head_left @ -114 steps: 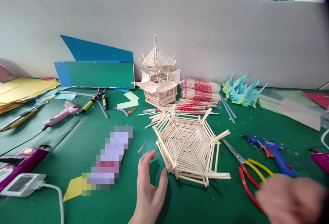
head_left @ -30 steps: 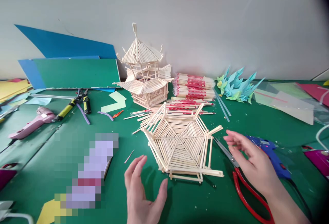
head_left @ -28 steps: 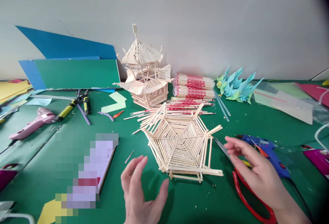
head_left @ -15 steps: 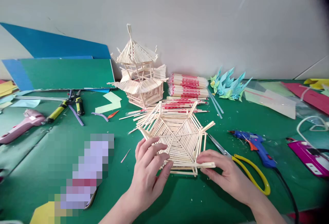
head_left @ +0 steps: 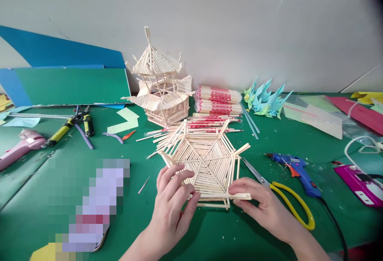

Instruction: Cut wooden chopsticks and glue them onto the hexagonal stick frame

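Note:
A hexagonal roof frame of thin wooden sticks point(head_left: 206, 159) lies on the green mat point(head_left: 125, 221). My left hand point(head_left: 173, 203) grips its near left corner, fingers on top and thumb at the edge. At the near right corner my right hand point(head_left: 263, 205) pinches the bottom edge stick. Behind the frame stands a two-tier stick pagoda point(head_left: 158, 89) beside loose sticks point(head_left: 158, 135).
Yellow-handled scissors point(head_left: 287, 203) and a blue glue gun point(head_left: 296, 169) lie right of the frame. Wrapped chopstick bundles point(head_left: 218, 101) and paper cranes point(head_left: 266, 99) sit at the back. Pliers point(head_left: 70, 123), a pink glue gun point(head_left: 20, 145) and coloured sheets point(head_left: 68, 85) are at left.
Both hands came in from hovering beside the frame and took hold of its near corners. The right hand left the scissors area. The view shifted slightly.

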Tool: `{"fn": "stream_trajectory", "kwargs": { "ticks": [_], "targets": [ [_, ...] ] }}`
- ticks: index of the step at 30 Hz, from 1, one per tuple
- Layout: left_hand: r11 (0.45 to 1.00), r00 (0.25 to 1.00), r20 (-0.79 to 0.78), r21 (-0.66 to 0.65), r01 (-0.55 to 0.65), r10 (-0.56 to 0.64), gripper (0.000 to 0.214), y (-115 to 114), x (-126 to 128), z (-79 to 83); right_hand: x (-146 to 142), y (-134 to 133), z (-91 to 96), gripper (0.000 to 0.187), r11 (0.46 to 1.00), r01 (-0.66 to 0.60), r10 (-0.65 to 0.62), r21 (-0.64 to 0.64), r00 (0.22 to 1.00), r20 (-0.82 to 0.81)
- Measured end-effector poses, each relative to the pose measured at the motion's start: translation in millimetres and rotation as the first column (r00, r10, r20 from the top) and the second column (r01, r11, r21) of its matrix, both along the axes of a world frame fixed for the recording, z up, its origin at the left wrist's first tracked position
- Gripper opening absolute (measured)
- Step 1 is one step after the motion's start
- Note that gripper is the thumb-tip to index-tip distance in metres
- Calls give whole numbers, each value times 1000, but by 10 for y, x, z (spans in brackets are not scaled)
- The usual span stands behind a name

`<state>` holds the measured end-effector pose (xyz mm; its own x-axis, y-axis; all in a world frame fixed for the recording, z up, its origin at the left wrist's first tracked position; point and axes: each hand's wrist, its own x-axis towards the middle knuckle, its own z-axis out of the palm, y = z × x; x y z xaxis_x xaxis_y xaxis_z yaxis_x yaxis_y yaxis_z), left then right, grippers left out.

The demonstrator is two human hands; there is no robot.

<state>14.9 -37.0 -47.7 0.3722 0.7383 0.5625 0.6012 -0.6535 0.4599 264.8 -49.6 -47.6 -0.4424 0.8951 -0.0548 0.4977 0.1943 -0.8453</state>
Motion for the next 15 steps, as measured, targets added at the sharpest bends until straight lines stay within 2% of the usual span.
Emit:
{"fn": "stream_trajectory", "kwargs": {
  "ticks": [3, 5, 7, 9, 10, 11, 12, 15],
  "targets": [
    [1000, 1000, -9, -19, -5, 4, 16, -6, -7, 8, 156, -11, 54, 23, 999, 32, -34, 27, 996, 83],
    [1000, 1000, -17, -20, -5, 4, 15, -6, -12, 15, 326, 23, 124, 27, 980, 158, -173, 121, 978, 121],
    [1000, 1000, -19, -4, -12, 12, 15, -3, -18, 15, 513, 120, 212, 25, 898, 356, -393, 260, 913, 107],
    [999, 999, -9, 30, -32, 33, 19, 5, -23, 3, 672, 299, 298, 23, 763, 515, -586, 390, 807, 80],
    [997, 999, 0, 56, -44, 44, 21, 10, -28, -9, 729, 421, 333, 25, 708, 549, -643, 444, 762, 83],
    [995, 998, 8, 87, -56, 56, 23, 17, -33, -23, 766, 562, 359, 28, 675, 552, -672, 490, 734, 99],
    [990, 997, 12, 124, -73, 72, 24, 23, -40, -38, 784, 718, 375, 30, 665, 533, -679, 524, 724, 126],
    [961, 987, 19, 228, -157, 157, 24, 37, -72, -77, 722, 1228, 349, 31, 716, 397, -597, 574, 775, 209]
  ]
}}
